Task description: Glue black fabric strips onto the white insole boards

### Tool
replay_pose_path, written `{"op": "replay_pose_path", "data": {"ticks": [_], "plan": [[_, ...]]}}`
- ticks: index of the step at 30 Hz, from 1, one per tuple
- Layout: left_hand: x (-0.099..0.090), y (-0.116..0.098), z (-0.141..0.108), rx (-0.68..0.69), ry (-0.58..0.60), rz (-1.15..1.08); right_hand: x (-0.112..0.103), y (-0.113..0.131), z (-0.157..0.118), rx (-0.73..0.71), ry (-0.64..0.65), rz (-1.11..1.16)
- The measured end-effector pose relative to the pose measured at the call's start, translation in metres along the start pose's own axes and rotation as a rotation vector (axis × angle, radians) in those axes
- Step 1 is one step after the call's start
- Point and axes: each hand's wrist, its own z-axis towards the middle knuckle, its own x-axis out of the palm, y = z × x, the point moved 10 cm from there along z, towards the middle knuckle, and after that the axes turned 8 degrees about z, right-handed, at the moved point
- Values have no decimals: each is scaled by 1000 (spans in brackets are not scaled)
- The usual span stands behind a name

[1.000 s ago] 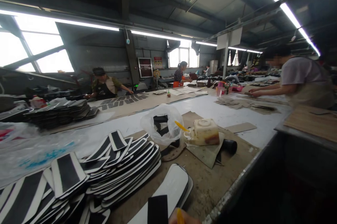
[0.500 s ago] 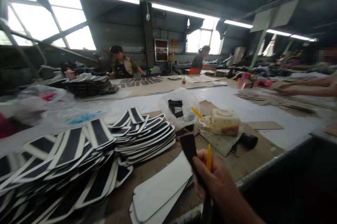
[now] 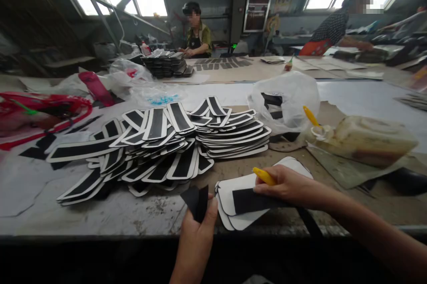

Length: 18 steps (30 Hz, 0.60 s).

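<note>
My left hand [image 3: 199, 226], at the table's front edge, pinches black strips [image 3: 196, 199] between thumb and fingers. To its right, my right hand [image 3: 283, 181] is closed on a yellow-handled tool [image 3: 264, 176] and on a black strip [image 3: 250, 200]. That strip lies over white rounded panels [image 3: 236, 184] stacked on the table. Another dark strip [image 3: 308, 221] hangs below my right wrist. Beyond my left hand spreads a large heap of white panels with black strips on them [image 3: 156, 126]. The working end of the yellow tool is hidden by my hand.
A cloudy plastic container [image 3: 376, 139] with a yellow-handled brush [image 3: 311, 116] stands at the right. Behind the panels is a clear plastic bag [image 3: 290, 97] with black pieces. A red bag [image 3: 43, 115] lies at the left. Two people [image 3: 198, 37] work across the table [image 3: 230, 90].
The view has swung left and down. My left hand has come into view with black strips. My right hand has lowered its black strip onto the white panels, still with the yellow tool.
</note>
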Motion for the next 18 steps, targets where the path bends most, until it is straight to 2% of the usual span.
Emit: {"op": "replay_pose_path", "data": {"ticks": [6,11,18], "plan": [[14,-2,8,-12,109,30,12,5,28,16,71,-157],[23,5,9,-72,177,2,17,7,36,-2,76,-293],[27,4,7,-61,259,48,15,9,42,-10,49,-365]]}}
